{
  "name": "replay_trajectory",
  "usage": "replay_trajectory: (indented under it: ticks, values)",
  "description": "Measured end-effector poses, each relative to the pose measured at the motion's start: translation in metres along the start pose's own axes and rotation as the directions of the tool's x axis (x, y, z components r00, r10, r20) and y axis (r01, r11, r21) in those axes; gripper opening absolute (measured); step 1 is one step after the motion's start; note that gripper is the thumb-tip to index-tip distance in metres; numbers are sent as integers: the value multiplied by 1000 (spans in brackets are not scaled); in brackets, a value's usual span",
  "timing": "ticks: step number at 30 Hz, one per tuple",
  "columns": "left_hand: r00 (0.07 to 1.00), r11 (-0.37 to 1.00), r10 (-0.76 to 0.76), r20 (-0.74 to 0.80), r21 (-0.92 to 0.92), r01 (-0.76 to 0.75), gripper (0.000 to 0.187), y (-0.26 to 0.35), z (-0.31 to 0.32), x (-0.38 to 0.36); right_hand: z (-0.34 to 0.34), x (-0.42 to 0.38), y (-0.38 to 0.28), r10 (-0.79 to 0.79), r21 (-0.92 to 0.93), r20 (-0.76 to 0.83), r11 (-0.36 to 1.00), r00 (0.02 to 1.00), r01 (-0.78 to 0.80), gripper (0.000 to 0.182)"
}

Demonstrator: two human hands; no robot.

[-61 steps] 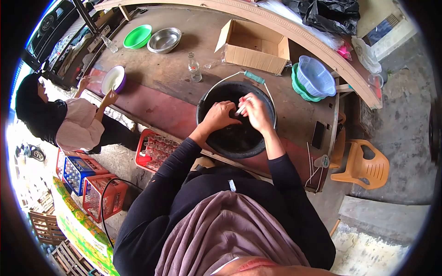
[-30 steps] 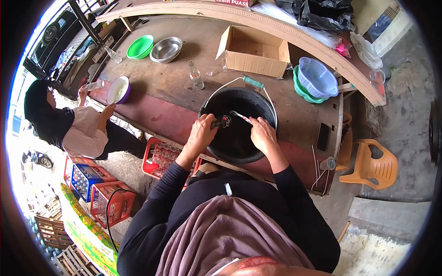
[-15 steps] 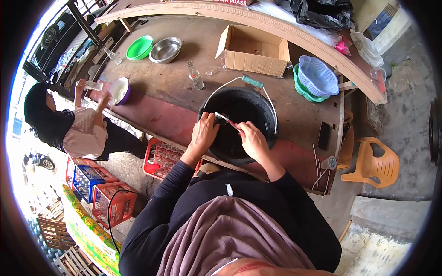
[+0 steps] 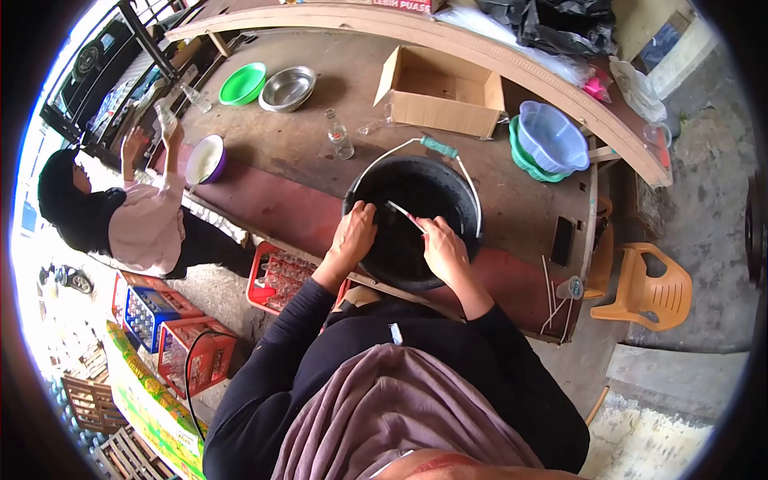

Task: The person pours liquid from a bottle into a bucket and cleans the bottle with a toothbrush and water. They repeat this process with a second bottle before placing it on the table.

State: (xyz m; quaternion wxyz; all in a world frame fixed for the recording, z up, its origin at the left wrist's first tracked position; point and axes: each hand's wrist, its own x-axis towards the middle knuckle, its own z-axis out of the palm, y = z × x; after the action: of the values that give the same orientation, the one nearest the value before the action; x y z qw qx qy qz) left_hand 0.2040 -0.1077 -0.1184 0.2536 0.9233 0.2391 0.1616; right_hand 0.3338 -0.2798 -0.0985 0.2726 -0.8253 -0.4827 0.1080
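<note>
A black bucket (image 4: pixel 472 204) with a wire handle and a green grip (image 4: pixel 439 147) stands in front of me on the table, its inside dark. My right hand (image 4: pixel 445 250) is closed round a slim pink-handled tool (image 4: pixel 410 216), its pale narrow end pointing left over the bucket. At the bucket's left rim my left hand (image 4: pixel 354 238) has its fingers curled inward; whatever they hold is dark and I cannot make it out. A clear glass bottle (image 4: pixel 340 138) is on the table beyond the bucket.
On the table are a cardboard box (image 4: pixel 448 114), blue and green basins (image 4: pixel 552 138), a steel bowl (image 4: pixel 286 88), a green bowl (image 4: pixel 242 83) and a phone (image 4: pixel 562 238). A person (image 4: pixel 144 228) at left holds a bottle (image 4: pixel 166 117) near a purple basin (image 4: pixel 206 158). Bottle crates (image 4: pixel 276 276) stand below.
The tool's pale end has moved right, away from my left fingers. My left hand has shifted slightly down. The person at left has raised the bottle and tilted it upright.
</note>
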Motion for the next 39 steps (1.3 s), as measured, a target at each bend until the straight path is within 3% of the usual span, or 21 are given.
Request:
replay_trajectory:
  ticks: [3, 5, 8, 11, 15, 17, 19, 20, 21, 23, 27, 29, 30, 31, 32, 37, 39]
  values:
    - [1000, 998, 11, 1, 62, -11, 28, -5, 0, -8, 9, -6, -11, -79, 138, 0, 987, 997, 78, 30]
    - [1000, 998, -29, -3, 60, 29, 28, 5, 0, -5, 9, -6, -3, 65, -61, 103, 996, 992, -59, 32]
    - [998, 998, -47, -48, 28, 49, 29, 6, 0, 1, 10, -4, 6, 61, -52, 73, 997, 995, -58, 34]
    - [996, 997, -79, -39, -25, 78, 32, 0, -4, 1, 14, -9, -9, -57, 116, 13, 992, 998, 55, 35]
    - [999, 1000, -30, -15, -11, 29, 32, -11, -2, 3, 16, -2, 5, 82, -92, 126, 993, 989, -70, 32]
    - [998, 998, -42, 48, 44, 40, 29, -4, -8, 4, 7, -2, -1, 84, -54, 106, 995, 991, -79, 37]
    - [998, 997, -47, 40, 62, 45, 28, 1, -5, 5, 2, -4, -14, 25, 292, 51, 956, 998, -39, 36]
    - [999, 996, -48, 23, 76, 46, 27, 2, -3, 6, 7, -6, -11, -61, 189, 17, 980, 998, 57, 32]
    - [999, 996, -42, 23, 74, 40, 27, 2, -1, 7, 9, -6, -7, -58, 185, 13, 981, 998, 55, 32]
    - [996, 994, -88, 22, 66, 86, 29, 1, 5, 8, 11, -4, 0, 108, -79, 117, 992, 987, -99, 26]
    - [999, 998, 50, -7, -24, -50, 29, -7, 1, 5, -1, -8, -6, 17, 91, 9, 996, 1000, -18, 27]
    - [981, 987, 145, 129, 44, -152, 33, -11, 1, 5, 8, -13, -4, -12, 120, -9, 993, 1000, 13, 27]
    - [981, 987, 146, 130, 44, -153, 33, -9, 1, 5, 9, -13, -2, 24, 29, 65, 999, 998, -26, 26]
    - [950, 973, 97, 297, 172, -153, 34, -4, 1, 7, 9, -13, 0, 64, -67, 134, 996, 989, -55, 26]
    - [895, 939, 24, 446, 297, -173, 35, 0, 1, 8, 7, -13, 1, 84, -63, 91, 995, 992, -79, 28]
    - [866, 929, 30, 499, 306, -208, 33, 7, 8, 7, -6, -13, 6, -23, -1, 53, 1000, 998, 23, 31]
    - [859, 926, 25, 512, 311, -213, 27, 11, 8, 2, -8, -15, 8, 22, -140, 111, 990, 994, -6, 29]
